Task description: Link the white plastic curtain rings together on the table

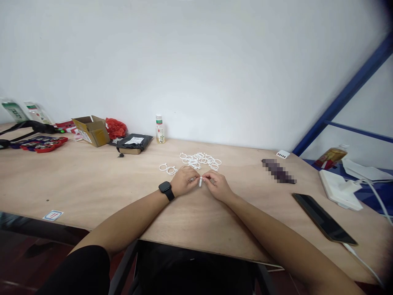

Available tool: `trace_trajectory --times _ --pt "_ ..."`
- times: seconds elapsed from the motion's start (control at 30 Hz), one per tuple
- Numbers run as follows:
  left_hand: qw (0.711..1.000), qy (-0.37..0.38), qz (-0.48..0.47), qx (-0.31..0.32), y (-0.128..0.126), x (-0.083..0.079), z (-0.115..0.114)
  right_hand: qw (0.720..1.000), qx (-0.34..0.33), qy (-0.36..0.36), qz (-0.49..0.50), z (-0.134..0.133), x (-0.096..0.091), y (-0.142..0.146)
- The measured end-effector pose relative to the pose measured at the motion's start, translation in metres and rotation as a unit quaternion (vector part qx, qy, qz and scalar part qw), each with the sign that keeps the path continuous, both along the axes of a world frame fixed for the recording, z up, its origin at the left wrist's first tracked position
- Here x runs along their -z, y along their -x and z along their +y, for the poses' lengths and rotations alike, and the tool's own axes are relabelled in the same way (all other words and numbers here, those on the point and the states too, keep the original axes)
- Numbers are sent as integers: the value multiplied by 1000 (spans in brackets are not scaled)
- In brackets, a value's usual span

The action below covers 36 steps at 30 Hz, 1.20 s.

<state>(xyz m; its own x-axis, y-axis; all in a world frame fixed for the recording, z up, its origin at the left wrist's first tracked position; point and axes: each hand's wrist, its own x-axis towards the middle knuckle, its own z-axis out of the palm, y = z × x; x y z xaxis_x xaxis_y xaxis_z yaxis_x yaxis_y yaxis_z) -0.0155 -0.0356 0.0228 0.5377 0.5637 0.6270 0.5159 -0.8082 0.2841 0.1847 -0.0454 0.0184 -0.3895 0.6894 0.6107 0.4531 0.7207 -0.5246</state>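
Observation:
Over the middle of the table, my left hand [185, 180] and my right hand [217, 185] meet with their fingertips pinched. Between them is a white plastic curtain ring [200, 182], seen almost edge-on as a narrow upright strip. Both hands grip its upper end, and the fingers partly hide it. Just beyond my hands lies a loose pile of white curtain rings [201, 159], each with a small eyelet. Two more rings [167, 168] lie to the left, close to my left hand.
At the back stand a bottle [160, 130], a black parcel [135, 142] and an open cardboard box [92, 130]. A red bag [116, 128] is behind the box. To the right are a phone [324, 218] on a cable, a white power strip [340, 189] and a blurred dark object [278, 171].

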Motion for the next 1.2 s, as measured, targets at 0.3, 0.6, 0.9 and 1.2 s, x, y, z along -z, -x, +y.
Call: trace_trajectory --times 0.3,0.6,0.9,1.2 --pt "1000 7 -25 -4 0 -1 3 1000 8 -12 8 2 1 0" --pt "999 14 -42 -23 2 -2 2 990 88 -29 -107 22 13 -12" --pt "996 50 56 -51 3 7 10 946 181 96 -251 39 29 -28" --pt "990 73 83 -83 5 11 14 956 192 62 -211 33 19 -23"
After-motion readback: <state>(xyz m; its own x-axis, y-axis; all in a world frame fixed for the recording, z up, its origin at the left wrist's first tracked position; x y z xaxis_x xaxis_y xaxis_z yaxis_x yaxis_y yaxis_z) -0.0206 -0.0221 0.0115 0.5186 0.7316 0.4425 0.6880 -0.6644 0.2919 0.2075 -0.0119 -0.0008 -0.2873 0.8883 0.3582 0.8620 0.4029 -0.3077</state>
